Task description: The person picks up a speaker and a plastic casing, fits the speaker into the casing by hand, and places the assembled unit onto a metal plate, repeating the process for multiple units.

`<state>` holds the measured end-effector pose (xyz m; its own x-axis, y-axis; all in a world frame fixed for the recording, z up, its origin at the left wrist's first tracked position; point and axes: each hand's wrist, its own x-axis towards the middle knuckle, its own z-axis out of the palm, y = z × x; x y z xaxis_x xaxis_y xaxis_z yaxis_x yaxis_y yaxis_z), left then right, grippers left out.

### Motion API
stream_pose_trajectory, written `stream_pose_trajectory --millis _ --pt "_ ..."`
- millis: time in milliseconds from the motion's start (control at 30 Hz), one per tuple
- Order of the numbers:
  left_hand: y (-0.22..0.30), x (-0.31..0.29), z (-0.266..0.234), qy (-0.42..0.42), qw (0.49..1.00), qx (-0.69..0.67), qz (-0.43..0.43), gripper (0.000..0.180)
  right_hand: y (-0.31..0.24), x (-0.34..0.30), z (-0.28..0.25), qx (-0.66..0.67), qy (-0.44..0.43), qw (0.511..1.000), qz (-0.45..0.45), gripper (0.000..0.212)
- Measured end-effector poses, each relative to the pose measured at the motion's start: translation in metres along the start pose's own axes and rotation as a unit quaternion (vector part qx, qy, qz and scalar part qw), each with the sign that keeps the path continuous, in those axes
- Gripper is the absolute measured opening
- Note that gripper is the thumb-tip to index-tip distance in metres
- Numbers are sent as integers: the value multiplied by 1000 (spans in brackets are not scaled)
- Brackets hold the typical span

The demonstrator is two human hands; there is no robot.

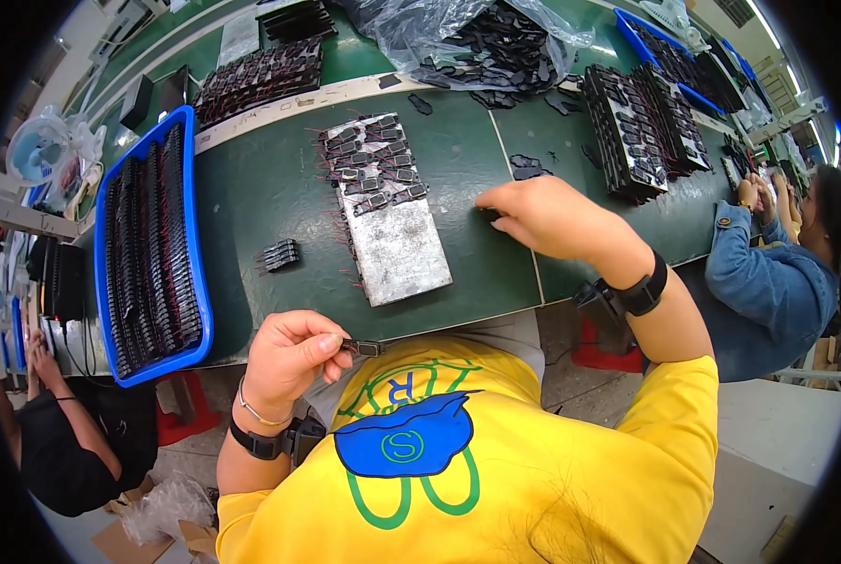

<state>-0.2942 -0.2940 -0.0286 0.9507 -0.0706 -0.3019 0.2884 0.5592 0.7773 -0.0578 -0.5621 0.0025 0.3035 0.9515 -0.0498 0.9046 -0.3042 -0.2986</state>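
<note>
Holding a small black part [366, 348] just off the near edge of the green table [477, 273], pinched between thumb and forefinger of the left hand [294, 362]. Apparently partway through handling parts singly, beside a metal plate [402, 258] with wired parts [373, 199] over its far half — calling next, seemingly, for a steady pinch and careful alignment. Farther right, with fingertips of the right hand [547, 218] nearly together near loose black pieces [529, 169] — cannot tell whether gripping anything
</note>
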Motion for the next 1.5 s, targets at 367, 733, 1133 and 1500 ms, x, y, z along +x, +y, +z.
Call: stream_pose_trajectory --millis 367,733,1133,1500 --pt "0 4 3 -5 1000 4 -9 12 5 1 -4 204 22 976 76 17" --pt "-3 5 3 0 1000 12 0 13 -8 -35 44 335 255 865 273 25" --pt "1 11 8 -3 999 22 -38 14 -12 -44 25 -32 159 980 118 22" --pt "2 15 16 68 995 45 -50 15 -30 -41 35 136 240 929 247 19"
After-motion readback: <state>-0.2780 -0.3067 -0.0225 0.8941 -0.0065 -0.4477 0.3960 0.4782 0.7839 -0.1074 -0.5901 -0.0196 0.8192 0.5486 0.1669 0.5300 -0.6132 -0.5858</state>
